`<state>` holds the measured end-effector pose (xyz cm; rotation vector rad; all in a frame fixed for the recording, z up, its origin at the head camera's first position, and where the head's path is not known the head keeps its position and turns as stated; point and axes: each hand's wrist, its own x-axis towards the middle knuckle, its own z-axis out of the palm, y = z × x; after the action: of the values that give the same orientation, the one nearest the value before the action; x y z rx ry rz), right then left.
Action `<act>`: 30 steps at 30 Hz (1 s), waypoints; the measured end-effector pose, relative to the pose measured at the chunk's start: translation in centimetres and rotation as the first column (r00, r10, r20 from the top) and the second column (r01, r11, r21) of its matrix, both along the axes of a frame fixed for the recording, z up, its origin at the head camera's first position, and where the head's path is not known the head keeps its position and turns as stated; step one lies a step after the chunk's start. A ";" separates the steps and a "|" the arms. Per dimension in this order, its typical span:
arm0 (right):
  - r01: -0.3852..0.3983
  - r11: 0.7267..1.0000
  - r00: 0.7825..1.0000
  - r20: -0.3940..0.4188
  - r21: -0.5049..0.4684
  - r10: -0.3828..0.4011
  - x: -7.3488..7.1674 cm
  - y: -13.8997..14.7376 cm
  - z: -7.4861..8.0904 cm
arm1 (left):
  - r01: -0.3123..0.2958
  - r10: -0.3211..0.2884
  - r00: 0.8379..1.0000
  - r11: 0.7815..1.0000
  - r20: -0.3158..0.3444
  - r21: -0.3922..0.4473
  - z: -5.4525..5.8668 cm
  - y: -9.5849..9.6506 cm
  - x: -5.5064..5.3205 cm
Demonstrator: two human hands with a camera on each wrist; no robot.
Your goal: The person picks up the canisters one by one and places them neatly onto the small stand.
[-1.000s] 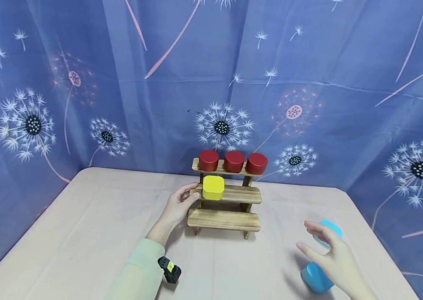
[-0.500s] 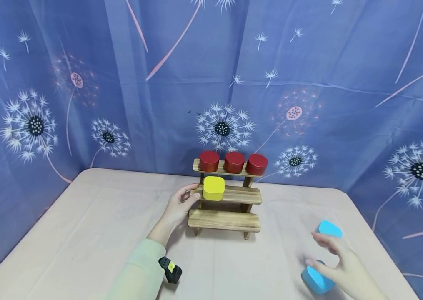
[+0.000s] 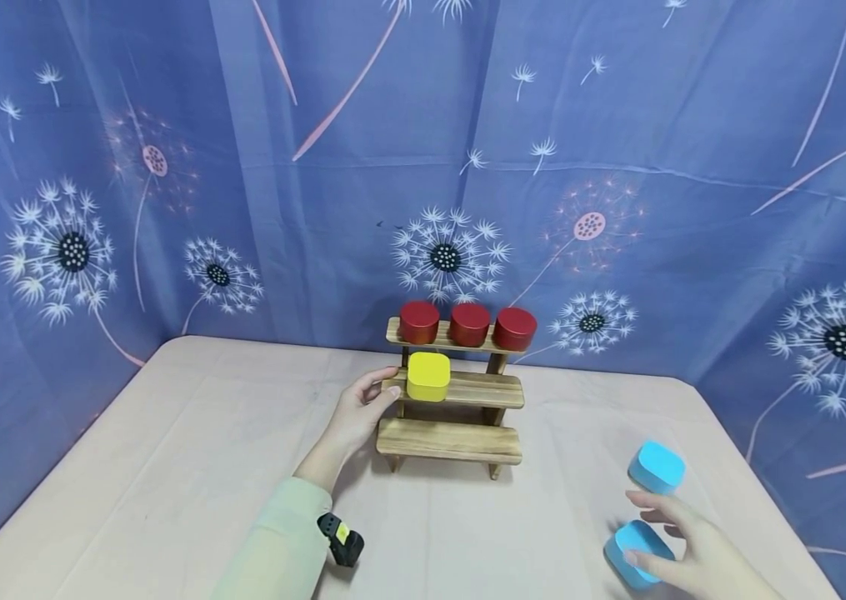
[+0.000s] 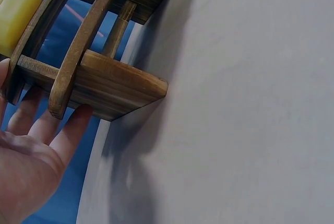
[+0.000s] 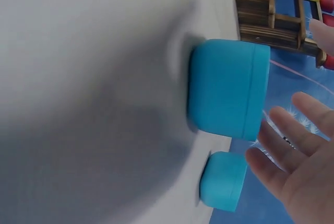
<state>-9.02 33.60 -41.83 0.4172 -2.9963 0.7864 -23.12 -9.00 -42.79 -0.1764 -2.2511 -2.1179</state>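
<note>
A three-tier wooden display stand [image 3: 448, 440] stands at the middle of the table. My left hand [image 3: 357, 408] holds the left end of its middle shelf, thumb in front and fingers behind; the left wrist view shows the fingertips [image 4: 78, 113] at the stand's side. On that shelf sits a yellow square tin [image 3: 428, 377]. Three red round tins [image 3: 470, 325] line the top shelf. At the right, my right hand [image 3: 693, 546] hovers over the nearer blue tin [image 3: 636, 557], fingers spread and loosely bent, with nothing gripped. A second blue tin [image 3: 657, 467] stands farther back, beyond the fingers.
A pale cloth covers the table [image 3: 190, 467]. Blue curtains [image 3: 317, 208] with dandelion prints hang behind it and along both sides. A small black device [image 3: 340, 540] is strapped at the left wrist. The bottom shelf holds nothing.
My right hand has moved right and nearer to me, down over the nearer blue tin, leaving the farther one in full view. My left hand stays at the stand.
</note>
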 end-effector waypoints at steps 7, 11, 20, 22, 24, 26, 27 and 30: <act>-0.051 0.999 0.995 0.085 -0.008 0.052 0.1 0.6 -0.5 | -0.003 0.003 1.000 1.000 -0.005 -0.001 -0.4 0.0 -0.4; -0.035 0.999 0.987 0.156 0.006 0.034 0.1 0.7 -0.5 | 0.005 -0.005 1.000 1.000 -0.019 -0.004 -0.4 0.0 -0.3; 0.094 0.990 0.950 0.288 0.104 -0.121 0.2 0.1 -0.2 | -0.009 0.010 0.997 1.000 -0.075 0.001 -0.6 -0.1 0.0; 0.110 0.987 0.946 0.291 0.121 -0.141 0.2 -0.1 -0.2 | -0.017 0.017 0.999 1.000 -0.030 0.008 -0.5 0.0 0.0; 0.119 0.984 0.944 0.291 0.134 -0.154 0.1 -0.2 -0.1 | -0.020 0.020 1.000 1.000 -0.002 0.007 -0.5 0.1 -0.2; 0.117 0.983 0.947 0.281 0.141 -0.153 0.1 -0.2 -0.1 | -0.022 0.022 1.000 1.000 0.012 0.007 -0.5 0.1 -0.3; 0.118 0.983 0.949 0.275 0.142 -0.153 0.2 -0.2 0.0 | -0.023 0.023 1.000 1.000 0.012 0.002 -0.5 0.1 -0.3; 0.117 0.982 0.954 0.257 0.151 -0.154 0.2 -0.2 0.0 | -0.025 0.025 1.000 1.000 0.008 -0.010 -0.4 0.1 -0.3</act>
<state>-8.78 33.44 -41.81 0.1095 -3.2972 0.6823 -23.45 -8.93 -43.20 -0.1399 -2.2560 -2.0993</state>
